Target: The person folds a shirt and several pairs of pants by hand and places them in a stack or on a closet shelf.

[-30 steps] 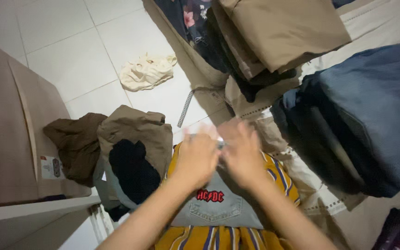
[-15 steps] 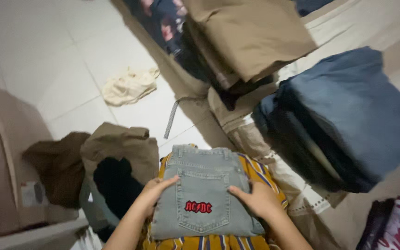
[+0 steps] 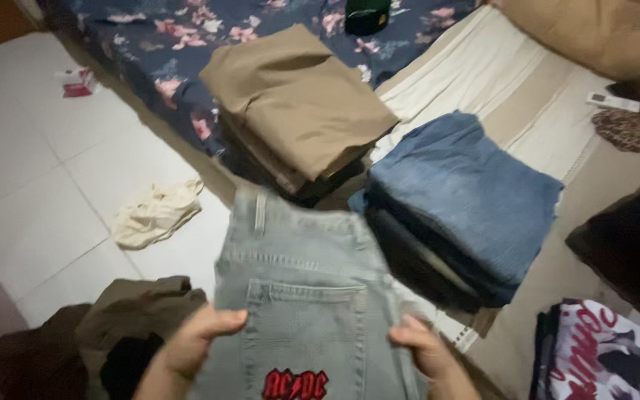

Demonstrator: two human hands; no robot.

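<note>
Folded grey jeans with a red patch are lifted at centre frame, the left hand clamped on their 9 o'clock edge and the right hand on their 3 o'clock edge. At 12 o'clock lies a tan stack, at 2 o'clock a blue denim stack, and at 10 o'clock a cream cloth on the floor.

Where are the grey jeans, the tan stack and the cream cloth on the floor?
grey jeans point(image 3: 301, 296): head view, on the back pocket.
tan stack point(image 3: 294, 100): head view, on the top fold.
cream cloth point(image 3: 155, 213): head view, on its crumpled middle.
</note>
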